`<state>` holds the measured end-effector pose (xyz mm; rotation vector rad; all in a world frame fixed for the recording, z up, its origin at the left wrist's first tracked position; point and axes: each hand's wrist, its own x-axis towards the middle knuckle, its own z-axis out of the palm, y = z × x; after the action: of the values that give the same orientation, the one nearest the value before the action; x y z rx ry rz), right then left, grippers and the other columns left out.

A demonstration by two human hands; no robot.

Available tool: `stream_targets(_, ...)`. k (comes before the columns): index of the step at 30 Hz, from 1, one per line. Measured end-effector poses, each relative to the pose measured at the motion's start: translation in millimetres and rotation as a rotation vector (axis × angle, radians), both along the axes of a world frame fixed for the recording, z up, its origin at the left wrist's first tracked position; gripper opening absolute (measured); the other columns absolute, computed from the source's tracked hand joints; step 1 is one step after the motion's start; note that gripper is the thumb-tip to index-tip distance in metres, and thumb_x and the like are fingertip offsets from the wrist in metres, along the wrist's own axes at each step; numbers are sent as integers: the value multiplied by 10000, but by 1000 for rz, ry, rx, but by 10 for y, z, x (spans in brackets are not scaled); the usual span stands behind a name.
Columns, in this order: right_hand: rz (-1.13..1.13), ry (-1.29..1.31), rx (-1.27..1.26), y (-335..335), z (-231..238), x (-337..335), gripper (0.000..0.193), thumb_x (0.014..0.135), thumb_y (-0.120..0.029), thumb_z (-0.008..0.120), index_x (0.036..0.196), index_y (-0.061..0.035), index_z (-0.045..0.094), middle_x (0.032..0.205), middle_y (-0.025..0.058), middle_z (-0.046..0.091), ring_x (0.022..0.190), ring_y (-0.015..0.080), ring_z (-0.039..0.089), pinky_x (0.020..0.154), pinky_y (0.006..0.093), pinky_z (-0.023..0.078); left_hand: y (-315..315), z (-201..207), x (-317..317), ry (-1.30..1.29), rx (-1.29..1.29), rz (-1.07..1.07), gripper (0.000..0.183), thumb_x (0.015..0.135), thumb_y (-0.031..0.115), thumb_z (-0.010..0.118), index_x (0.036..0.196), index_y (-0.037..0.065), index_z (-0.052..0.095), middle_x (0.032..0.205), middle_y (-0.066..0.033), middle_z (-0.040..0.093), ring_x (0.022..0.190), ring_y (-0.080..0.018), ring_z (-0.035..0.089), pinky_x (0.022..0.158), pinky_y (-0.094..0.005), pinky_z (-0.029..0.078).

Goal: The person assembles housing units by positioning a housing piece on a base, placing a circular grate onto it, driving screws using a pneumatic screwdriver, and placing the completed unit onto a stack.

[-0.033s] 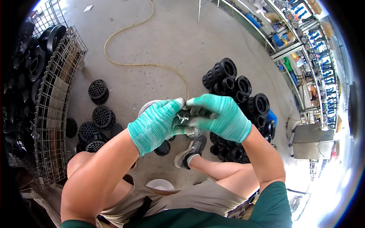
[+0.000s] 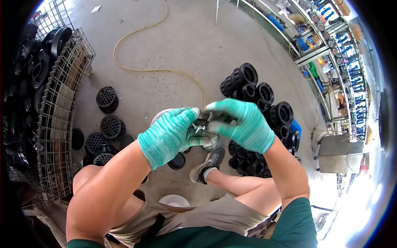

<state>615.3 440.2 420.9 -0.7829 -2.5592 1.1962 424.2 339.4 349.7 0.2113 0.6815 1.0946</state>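
left hand (image 2: 169, 134): gloved, closed around small metal fitting (image 2: 201, 129), steadying it | right hand (image 2: 242, 124): gloved fingers pinching the fitting from the right, apparently turning it | fitting: mid-scene, between both hands above the floor | black pipe couplings (image 2: 260, 99): piled right | wire cage (image 2: 58, 111): left

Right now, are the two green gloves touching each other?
Touching. The head view shows the left glove and right glove meeting at the fingertips around a small metal part.
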Motion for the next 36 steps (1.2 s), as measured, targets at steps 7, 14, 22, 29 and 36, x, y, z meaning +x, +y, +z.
stream_targets(7, -255, -283, -196, 760, -1372, 539, 263, 924, -200, 677, 1117, -24, 699, 971, 119, 734, 851, 197, 674, 813, 338, 533, -87, 188, -158, 233, 177, 142, 472, 909, 80, 646, 1331, -88, 520, 1237, -209, 634, 1156, -317, 649, 1038, -422, 536)
stream_targets(14, -54, -948, -73, 565, -3677, 1273, 453, 840, -261, 723, 1259, -97, 663, 1242, 186, 666, 1148, 373, 627, 993, 437, 504, -26, 326, -177, 405, 68, 296, 397, 968, 73, 611, 1329, -65, 524, 1209, -221, 649, 1065, -280, 697, 924, -358, 600)
stream_targets(22, -147, -805, 28, 300, -4330, 1297, 645, 804, -213, 795, 1391, -132, 539, 1526, 186, 398, 1344, 378, 471, 1102, 435, 439, 115, 346, -143, 459, -48, 392, 477, 969, 120, 625, 1386, -57, 474, 1078, -193, 635, 866, -256, 702, 719, -319, 632)
stream_targets(29, -64, -819, -15, 312, -4378, 1306, 477, 785, -175, 774, 1228, -152, 599, 1350, 227, 507, 1241, 426, 523, 1016, 486, 480, 203, 300, -110, 542, -106, 366, 513, 948, 152, 658, 1392, -37, 483, 1048, -191, 653, 845, -241, 707, 663, -313, 633)
stream_targets(36, -234, -718, -28, 304, -4603, 1442, 306, 890, -206, 657, 1183, -118, 649, 1228, 214, 592, 1112, 418, 589, 955, 485, 502, 183, 203, -79, 608, -103, 447, 475, 980, 142, 614, 1404, -24, 480, 1053, -173, 665, 835, -223, 702, 652, -294, 621)
